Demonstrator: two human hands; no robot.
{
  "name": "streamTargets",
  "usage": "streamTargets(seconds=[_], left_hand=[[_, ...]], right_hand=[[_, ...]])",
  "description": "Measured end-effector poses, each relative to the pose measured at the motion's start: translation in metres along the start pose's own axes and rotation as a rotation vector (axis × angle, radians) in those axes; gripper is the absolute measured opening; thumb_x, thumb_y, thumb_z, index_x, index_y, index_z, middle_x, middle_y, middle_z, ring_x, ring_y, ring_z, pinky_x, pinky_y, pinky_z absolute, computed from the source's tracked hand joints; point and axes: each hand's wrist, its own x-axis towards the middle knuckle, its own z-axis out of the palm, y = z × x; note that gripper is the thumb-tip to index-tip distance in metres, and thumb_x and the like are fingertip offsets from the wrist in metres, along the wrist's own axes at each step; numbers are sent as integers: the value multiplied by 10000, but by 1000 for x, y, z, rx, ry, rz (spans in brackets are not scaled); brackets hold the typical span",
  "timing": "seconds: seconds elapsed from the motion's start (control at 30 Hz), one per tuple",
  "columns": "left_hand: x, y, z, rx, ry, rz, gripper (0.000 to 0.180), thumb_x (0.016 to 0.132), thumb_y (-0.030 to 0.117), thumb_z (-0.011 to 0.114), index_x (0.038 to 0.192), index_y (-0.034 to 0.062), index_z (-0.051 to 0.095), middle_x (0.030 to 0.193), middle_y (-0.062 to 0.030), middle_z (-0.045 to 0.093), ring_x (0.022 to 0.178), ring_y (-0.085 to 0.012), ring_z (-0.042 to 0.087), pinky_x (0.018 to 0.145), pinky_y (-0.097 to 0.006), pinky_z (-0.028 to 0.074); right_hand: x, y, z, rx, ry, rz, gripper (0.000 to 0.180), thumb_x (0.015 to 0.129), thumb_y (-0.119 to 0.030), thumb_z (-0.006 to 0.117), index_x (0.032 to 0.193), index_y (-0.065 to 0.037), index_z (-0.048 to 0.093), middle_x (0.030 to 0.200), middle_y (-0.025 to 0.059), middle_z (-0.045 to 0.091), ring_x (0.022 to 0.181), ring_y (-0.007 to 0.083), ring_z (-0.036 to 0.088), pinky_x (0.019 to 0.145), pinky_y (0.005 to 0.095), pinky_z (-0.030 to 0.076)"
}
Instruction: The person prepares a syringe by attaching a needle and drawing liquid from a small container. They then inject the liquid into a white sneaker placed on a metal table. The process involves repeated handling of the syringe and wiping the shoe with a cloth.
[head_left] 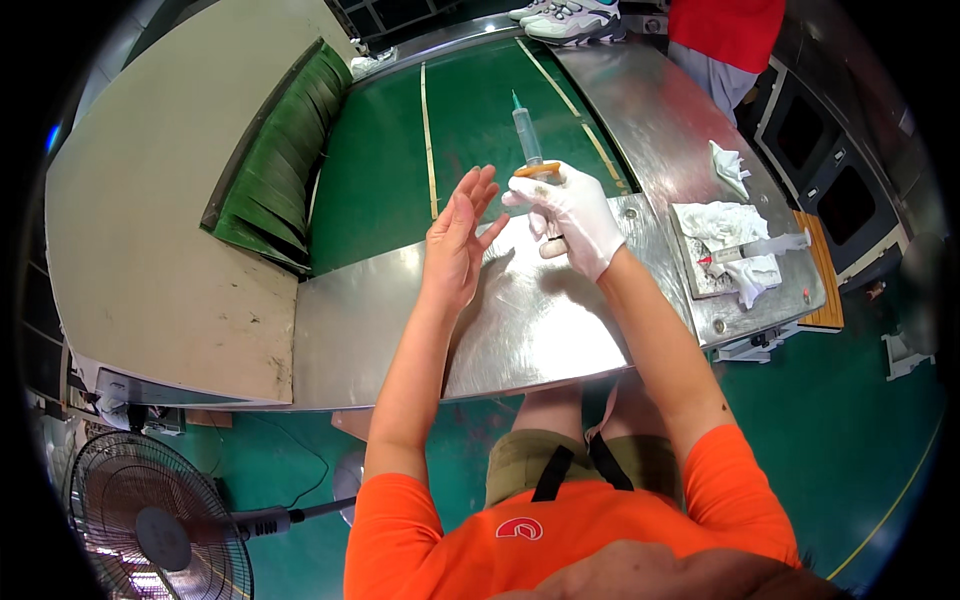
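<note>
A white glove covers my right hand, which is closed around a clear syringe. The syringe points up and away from me, with a green needle tip at its far end and an orange flange beside my fingers. My bare left hand is raised just left of it, fingers stretched out and apart, holding nothing. Both hands are above the near steel edge of the table. Beyond them lies a green conveyor belt with pale stripes running along it.
A second syringe rests on crumpled white cloths at the right. Sneakers stand at the far end, near a person in red. Green curtain strips hang from the beige housing. A fan stands lower left.
</note>
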Motion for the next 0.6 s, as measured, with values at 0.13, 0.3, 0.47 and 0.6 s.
streamTargets(seconds=[0.13,0.3,0.47,0.6], left_hand=[[0,3,-1,-102,45,-27,539,1006,407,505,1396,37,470,1438,-91,484,1348,-253,423,1098,-478,390],[3,13,-14,36,216,50,444,995,361,559,1275,18,591,1277,-123,614,1197,-209,569,967,-399,484],[6,18,-24,166,330,67,453,981,383,583,1174,-22,645,1108,-116,698,1047,-178,655,887,-308,509],[6,20,-22,178,358,67,465,974,400,589,1139,-30,656,1058,-115,707,999,-169,671,840,-293,530]], right_hand=[[-5,-5,7,-211,-15,11,359,833,-215,747,1097,-54,563,817,58,658,541,74,578,352,195,341],[-8,-2,14,-503,-157,61,306,810,-152,724,1063,-61,579,765,53,639,545,113,631,350,232,365],[-9,10,16,-717,-200,-9,231,815,-95,666,1031,-46,601,710,95,635,610,183,661,535,314,500],[-7,15,10,-1145,-122,-300,190,878,-216,602,1023,-94,589,850,190,683,831,392,655,734,462,516]])
